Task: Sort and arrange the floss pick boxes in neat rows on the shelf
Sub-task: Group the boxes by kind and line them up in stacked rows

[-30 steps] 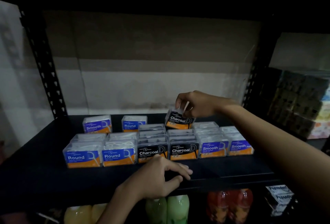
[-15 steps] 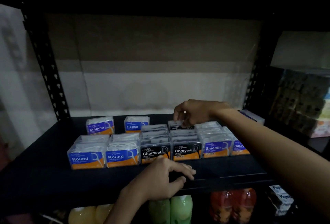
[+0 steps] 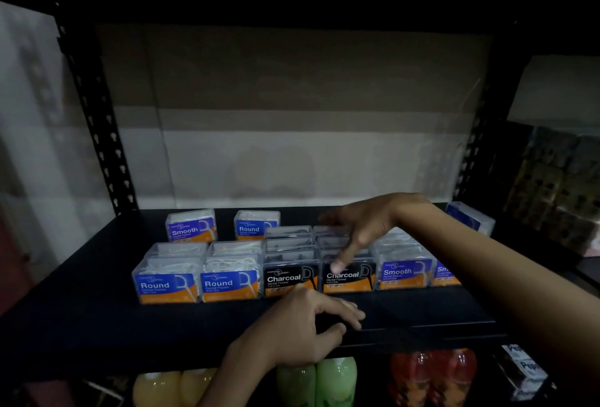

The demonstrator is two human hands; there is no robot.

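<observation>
R hand (image 3: 367, 228) spread open, fingers loose above Charcoal boxes (image 3: 349, 276), holding nothing; L hand (image 3: 305, 322) curled, fingertips resting on black shelf (image 3: 81, 319) front edge; dim room.

Both arms are bare as far as the view shows them, with no sleeve edge in sight. The left hand (image 3: 305, 325) and the right hand (image 3: 363, 228) wear no glove, ring, watch or band. Fingernails look short and plain, though dim light blurs finer detail.
</observation>
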